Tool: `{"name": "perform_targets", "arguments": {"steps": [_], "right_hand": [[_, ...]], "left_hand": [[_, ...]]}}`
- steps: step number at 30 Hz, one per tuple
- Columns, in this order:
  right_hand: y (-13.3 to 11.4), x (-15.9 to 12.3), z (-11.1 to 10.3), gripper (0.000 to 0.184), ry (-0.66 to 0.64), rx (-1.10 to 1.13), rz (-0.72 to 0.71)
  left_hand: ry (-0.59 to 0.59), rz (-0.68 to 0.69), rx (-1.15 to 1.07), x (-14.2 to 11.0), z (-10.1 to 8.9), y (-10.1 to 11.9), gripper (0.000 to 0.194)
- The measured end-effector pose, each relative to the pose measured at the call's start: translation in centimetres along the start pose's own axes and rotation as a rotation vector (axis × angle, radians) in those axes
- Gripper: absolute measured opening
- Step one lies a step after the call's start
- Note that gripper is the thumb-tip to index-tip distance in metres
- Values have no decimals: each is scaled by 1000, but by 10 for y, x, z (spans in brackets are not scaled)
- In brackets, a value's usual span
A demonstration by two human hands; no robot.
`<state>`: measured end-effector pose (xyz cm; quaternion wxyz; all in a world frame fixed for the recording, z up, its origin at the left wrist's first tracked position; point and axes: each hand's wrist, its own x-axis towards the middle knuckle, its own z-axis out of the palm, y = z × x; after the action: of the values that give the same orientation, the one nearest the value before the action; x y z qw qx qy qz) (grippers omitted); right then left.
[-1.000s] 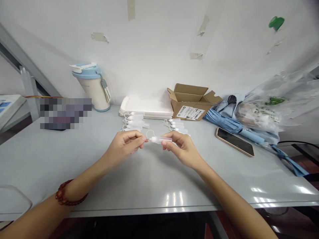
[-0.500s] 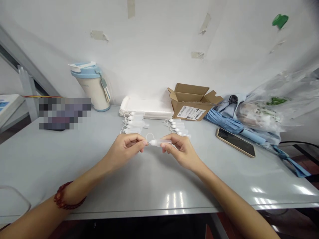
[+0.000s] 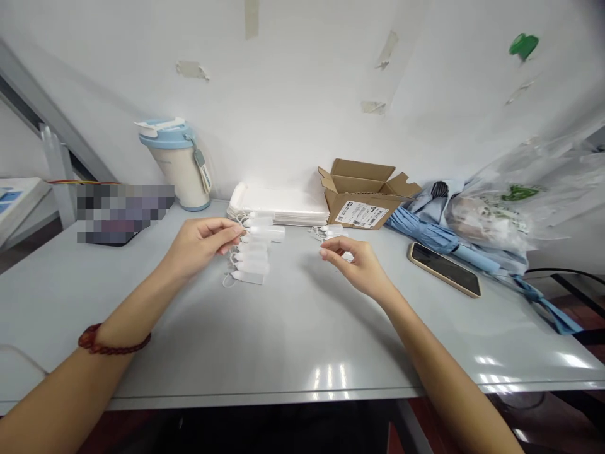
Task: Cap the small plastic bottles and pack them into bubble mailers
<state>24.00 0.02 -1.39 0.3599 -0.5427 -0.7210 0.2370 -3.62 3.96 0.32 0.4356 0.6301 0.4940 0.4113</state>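
My left hand (image 3: 205,247) is at the left row of small translucent squeeze bottles. Its thumb and index finger are pinched at the narrow capped end of one squeeze bottle (image 3: 267,234), which lies level among the others. Below it, the nearest squeeze bottle (image 3: 248,277) in the row rests on the table with its thin white loop to the left. My right hand (image 3: 354,261) hovers by the right group, its curled fingers slightly apart and nothing visible between them. A squeeze bottle (image 3: 333,230) of that group shows beyond the fingers; others are partly hidden by the hand.
Behind the bottles are a white stack (image 3: 283,205) and an open cardboard box (image 3: 362,198). A tumbler (image 3: 177,167) stands at the left, near a blurred-out item (image 3: 123,214). To the right are a phone (image 3: 444,270), a folded blue umbrella (image 3: 425,230) and a plastic bag (image 3: 501,211).
The squeeze bottle held between both hands is no longer there. My hands have parted: the left went up and left to the left row, the right moved right and let go.
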Motion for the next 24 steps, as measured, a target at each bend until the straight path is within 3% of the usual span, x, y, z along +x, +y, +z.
{"name": "perform_targets", "arguments": {"steps": [4,9,14,24], "right_hand": [[15,6,-7,14,30,-228,-68],[24,8,-14,12,-50,-459,-43],[18,7,-18,11,-125,-579,32],[17,6,-19,19,-195,-723,69]], "left_hand": [[-27,-59,29,8,-10,-4,16],[-71,-115,77,11,-14,-11,15],[-138,-167,116,15,-14,-16,16],[-85,-190,167,16,-15,-17,19]]}}
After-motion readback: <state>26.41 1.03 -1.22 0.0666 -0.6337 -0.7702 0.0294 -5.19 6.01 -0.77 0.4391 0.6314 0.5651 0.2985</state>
